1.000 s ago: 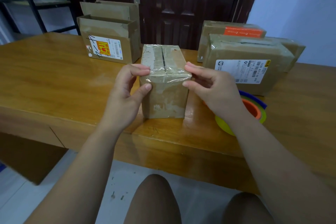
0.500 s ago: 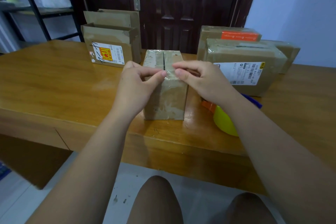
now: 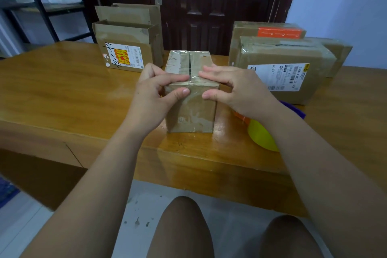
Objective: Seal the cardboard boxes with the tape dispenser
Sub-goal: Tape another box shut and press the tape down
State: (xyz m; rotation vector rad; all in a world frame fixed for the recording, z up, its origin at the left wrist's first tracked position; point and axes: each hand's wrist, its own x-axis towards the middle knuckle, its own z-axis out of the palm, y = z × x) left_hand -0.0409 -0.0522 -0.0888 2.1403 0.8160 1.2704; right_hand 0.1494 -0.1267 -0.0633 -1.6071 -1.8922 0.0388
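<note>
Brown cardboard fills the middle of my view: the small box stands on the wooden bench, close to its near edge. Clear tape shines across its top seam and down its front face.

My left hand pinches the box's upper front edge from the left, with the fingers laid over the top and the thumb pressed on the front face. My right hand does the same from the right, fingers on top and thumb on the front. The two index fingertips nearly meet at the seam.

The tape dispenser, yellow with orange and purple parts, lies on the bench just right of the small box. It is mostly hidden behind my right forearm, and neither hand touches it.

Farther back on the left, an open box with a yellow-and-white label stands with its flaps up. Back right, a taped box with a white shipping label sits in front of a second box bearing an orange strip. A dark door is behind the bench.
</note>
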